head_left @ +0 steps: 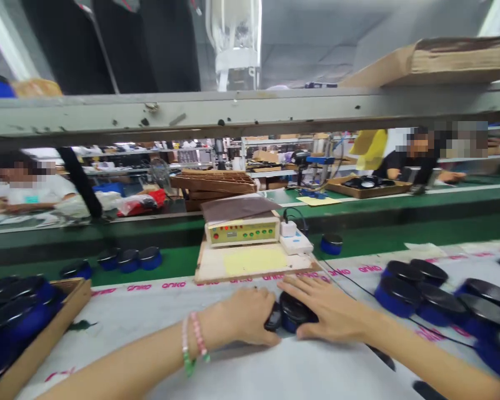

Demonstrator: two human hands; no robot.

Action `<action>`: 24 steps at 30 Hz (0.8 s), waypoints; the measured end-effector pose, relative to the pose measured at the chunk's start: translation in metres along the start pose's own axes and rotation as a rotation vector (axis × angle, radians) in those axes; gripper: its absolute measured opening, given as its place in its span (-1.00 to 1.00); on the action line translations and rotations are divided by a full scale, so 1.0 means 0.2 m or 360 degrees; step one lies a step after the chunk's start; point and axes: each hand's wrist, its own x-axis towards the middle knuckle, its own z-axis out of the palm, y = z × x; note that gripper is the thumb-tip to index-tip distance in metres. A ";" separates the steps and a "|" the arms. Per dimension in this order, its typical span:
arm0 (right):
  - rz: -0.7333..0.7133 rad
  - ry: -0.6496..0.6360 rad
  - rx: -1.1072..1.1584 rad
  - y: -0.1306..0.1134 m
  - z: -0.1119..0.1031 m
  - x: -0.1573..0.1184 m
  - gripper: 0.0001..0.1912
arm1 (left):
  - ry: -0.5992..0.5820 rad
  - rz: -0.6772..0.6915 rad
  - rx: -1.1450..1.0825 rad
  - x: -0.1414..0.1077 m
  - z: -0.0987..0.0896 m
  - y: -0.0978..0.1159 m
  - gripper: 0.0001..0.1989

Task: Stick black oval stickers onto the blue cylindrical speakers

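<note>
Over the white printed sheet, my left hand (248,316), with bead bracelets at its wrist, is closed around a small black object (274,319) that shows only in part. Pressed close to it is a round blue unit with a glossy black top (295,312). My right hand (327,305) grips this unit, thumb at the near side and fingers across the far side. Both hands are close together, and the fingers hide much of what they hold. Whether the black object touches the unit, I cannot tell.
More round blue-and-black units (400,294) stand at right, and several fill a cardboard tray (73,300) at left. Behind my hands are a control box (241,232) and a white power strip (295,243). A beam (233,114) crosses overhead. Two people sit across the green line.
</note>
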 end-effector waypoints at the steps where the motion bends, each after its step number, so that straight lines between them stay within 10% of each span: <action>1: -0.0017 -0.0013 0.0007 0.00 0.04 0.01 -0.20 | -0.0039 -0.0008 0.0008 0.00 -0.01 -0.02 -0.40; 7: -0.0069 0.0135 -0.0116 -0.06 0.01 0.28 -0.37 | -0.0046 -0.0448 0.0086 -0.26 -0.17 -0.57 -0.39; 13: -0.0397 0.0387 -0.0204 -0.47 -0.16 1.08 -0.28 | 0.0006 -0.1017 0.0161 -0.51 -0.15 -1.17 -0.59; 18: -0.0421 0.0264 -0.0289 -0.58 -0.02 1.68 -0.48 | -0.0090 -0.1152 0.0053 -0.60 -0.08 -1.39 -0.60; 24: -0.0414 0.0164 -0.0307 -0.62 0.16 1.87 -0.61 | -0.0137 -0.1231 0.0000 -0.66 -0.05 -1.48 -0.60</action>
